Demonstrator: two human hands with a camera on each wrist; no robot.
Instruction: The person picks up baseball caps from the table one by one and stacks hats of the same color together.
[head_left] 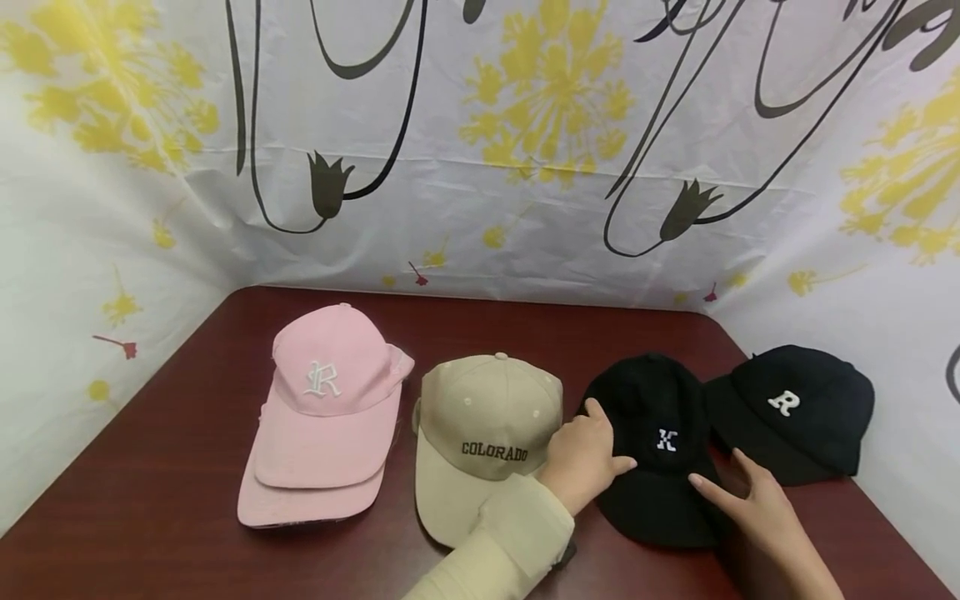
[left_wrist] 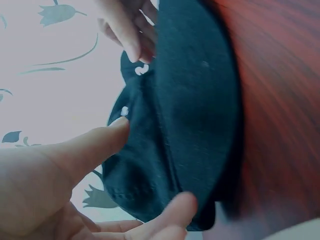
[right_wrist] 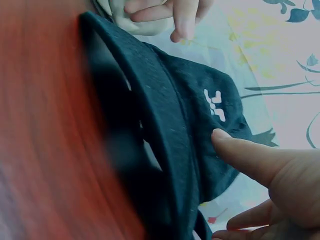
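A black cap (head_left: 637, 400) with a white K lies brim toward me, one hand at each side of it. My left hand (head_left: 581, 458) is at its left side, between it and the beige cap (head_left: 465, 400) lettered COLORADO; thumb and fingers are spread. At the right side is my right hand (head_left: 757, 504), thumb and fingers apart, thumb tip by the brim. In the right wrist view the right thumb (right_wrist: 245, 152) lies over the crown near the letter. The left wrist view has the left thumb (left_wrist: 95, 147) over the crown and a fingertip near the brim's corner.
Just right, beside the K cap, lies another black cap (head_left: 825, 408) with a white R. Two pink caps (head_left: 322, 442), one stacked on the other, sit at the left. Everything rests on a dark red table (head_left: 150, 500) with a flowered cloth (head_left: 465, 217) hanging around it.
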